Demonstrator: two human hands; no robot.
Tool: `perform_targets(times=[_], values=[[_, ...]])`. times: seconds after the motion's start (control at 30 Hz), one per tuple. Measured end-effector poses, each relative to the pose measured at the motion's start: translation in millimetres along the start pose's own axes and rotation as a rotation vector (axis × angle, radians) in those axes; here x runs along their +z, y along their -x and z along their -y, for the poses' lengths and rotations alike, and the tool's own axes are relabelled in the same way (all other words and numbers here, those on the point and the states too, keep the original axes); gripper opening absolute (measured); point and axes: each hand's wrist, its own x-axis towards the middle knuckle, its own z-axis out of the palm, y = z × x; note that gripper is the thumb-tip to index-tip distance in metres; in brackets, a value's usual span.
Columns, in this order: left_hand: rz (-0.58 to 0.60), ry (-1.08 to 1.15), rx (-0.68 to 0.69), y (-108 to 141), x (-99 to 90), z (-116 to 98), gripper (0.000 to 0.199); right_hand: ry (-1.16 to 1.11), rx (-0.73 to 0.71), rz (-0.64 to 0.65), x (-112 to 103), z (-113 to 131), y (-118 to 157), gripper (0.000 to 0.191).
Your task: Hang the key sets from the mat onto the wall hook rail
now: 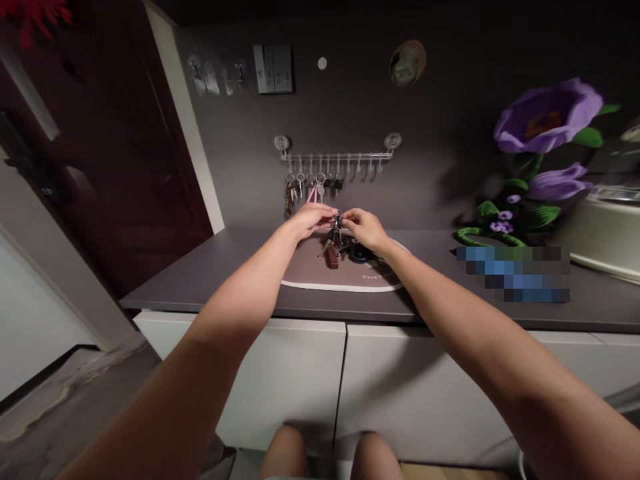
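Over the brown mat, a bunch of keys hangs between my two hands. My left hand pinches the ring from the left side with its fingertips. From the right, my right hand has thumb and fingers closed at the same ring. A reddish-brown key fob dangles below the keys, close to the mat. Beside it, partly behind my right hand, lies a dark round object whose kind I cannot make out. The exact contact of my fingertips is too small to see clearly.
A wall rack with hooks holds several keys on its left part; a pink strap hangs there. Purple artificial flowers stand on the right of the grey counter. White cabinet doors are below, a dark door left.
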Motion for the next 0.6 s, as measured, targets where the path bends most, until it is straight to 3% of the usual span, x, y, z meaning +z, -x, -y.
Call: perform_targets(times=[0.27,0.6], values=[[0.065,0.182,0.023,1.2,-2.0,-2.6,0.006,-0.287,-0.098,-0.050,0.9,-4.7,-5.7,0.021],[0.118,0.164,0.017,1.9,2.1,0.9,0.001,-0.366,-0.131,-0.055,1.8,-5.0,-6.6,0.025]])
